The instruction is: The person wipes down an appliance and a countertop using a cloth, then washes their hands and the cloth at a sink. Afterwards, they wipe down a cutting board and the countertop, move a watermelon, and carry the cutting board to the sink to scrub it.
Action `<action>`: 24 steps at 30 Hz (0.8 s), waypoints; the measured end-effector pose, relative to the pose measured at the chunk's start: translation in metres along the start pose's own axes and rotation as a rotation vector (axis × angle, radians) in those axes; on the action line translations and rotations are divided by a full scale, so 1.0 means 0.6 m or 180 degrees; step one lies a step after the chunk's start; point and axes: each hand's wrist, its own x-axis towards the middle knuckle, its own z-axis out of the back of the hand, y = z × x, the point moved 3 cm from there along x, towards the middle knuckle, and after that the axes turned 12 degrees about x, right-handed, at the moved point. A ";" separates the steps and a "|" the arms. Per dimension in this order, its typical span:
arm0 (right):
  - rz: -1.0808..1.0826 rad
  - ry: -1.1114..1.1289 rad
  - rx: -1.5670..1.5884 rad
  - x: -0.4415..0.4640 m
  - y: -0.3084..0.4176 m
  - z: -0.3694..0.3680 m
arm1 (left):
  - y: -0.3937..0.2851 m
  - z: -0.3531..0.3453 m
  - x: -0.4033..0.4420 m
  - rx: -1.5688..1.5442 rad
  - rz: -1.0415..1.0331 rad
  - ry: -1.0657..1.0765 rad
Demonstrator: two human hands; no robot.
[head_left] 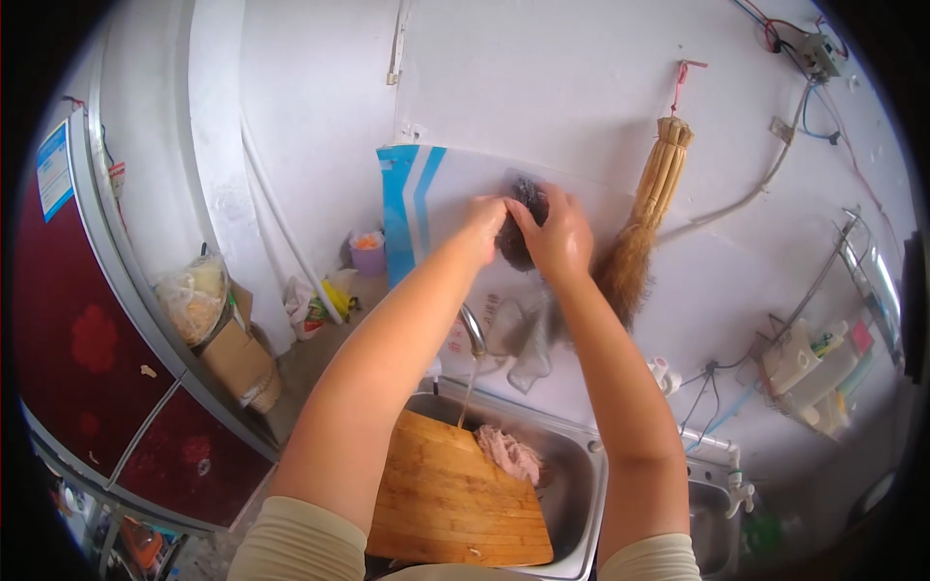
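Both arms reach forward, above and beyond the sink (593,474). Between my hands is a dark, shiny, mesh-like clump (515,250), raised in front of the wall. My left hand (489,229) pinches its left side with closed fingers. On its right side, my right hand (562,232) grips it, thumb in front and fingers behind. Below my hands, a thin stream of water runs from the curved faucet (474,331). A wooden cutting board (455,494) lies tilted across the sink, with a pink cloth (509,455) beside its upper right edge.
A straw brush (659,194) hangs on the wall at right, near a gray cloth (533,349). Farther right are a wire rack (819,373) and a white tap (740,492). A dark red fridge (97,339), bagged items (197,295) and a purple bucket (368,258) are at left.
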 end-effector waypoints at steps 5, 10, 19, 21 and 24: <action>-0.0084 0.0228 -0.0142 0.004 -0.016 0.000 | -0.005 -0.003 -0.009 0.0036 0.0251 0.0081; -0.0457 0.0693 -0.0115 0.018 -0.018 0.003 | -0.025 0.005 -0.010 0.0424 0.0401 -0.0049; -0.0103 -0.0278 -0.0089 0.036 -0.012 -0.019 | -0.049 0.003 -0.004 0.0923 -0.0207 0.0096; -0.0231 -0.0547 -0.0057 0.030 -0.011 -0.013 | -0.037 0.005 0.019 0.1109 -0.0472 0.0290; -0.0224 -0.1079 0.0044 0.024 -0.017 0.007 | -0.027 0.008 0.023 0.1277 -0.0561 0.0221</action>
